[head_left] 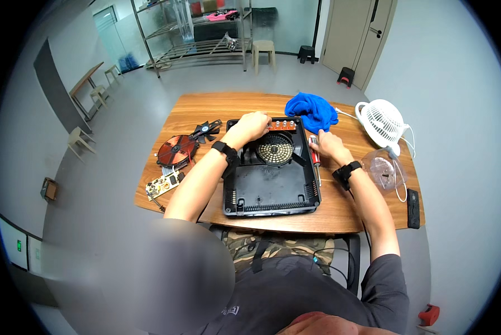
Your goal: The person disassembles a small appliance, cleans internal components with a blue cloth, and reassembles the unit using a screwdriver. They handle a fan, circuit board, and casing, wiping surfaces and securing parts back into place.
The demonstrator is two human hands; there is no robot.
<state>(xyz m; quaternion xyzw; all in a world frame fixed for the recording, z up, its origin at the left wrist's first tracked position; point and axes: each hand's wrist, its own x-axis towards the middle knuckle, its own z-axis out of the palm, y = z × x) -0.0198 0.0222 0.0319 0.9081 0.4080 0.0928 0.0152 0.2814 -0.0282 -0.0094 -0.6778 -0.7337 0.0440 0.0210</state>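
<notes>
A black plastic housing (267, 184) lies open side up in front of me, with a round vent grille (275, 149) in its floor. Along its far edge sits a narrow orange-brown circuit board (284, 126) with several silvery round buttons. My left hand (254, 126) reaches over the housing's far left corner, fingers closed at the board's left end; the fingertips are partly hidden. Beside the housing's right wall, my right hand (329, 145) has its fingers closed around the red handle of a screwdriver (316, 158), whose shaft points back toward me.
Left on the wooden table (245, 103) are a copper coil disc (176, 149), a black fan (207, 130) and a yellowish circuit board (164, 185). A blue cloth (312, 110) lies at the back. On the right are a white fan (382, 123), a clear container (383, 172) and a black case (413, 208).
</notes>
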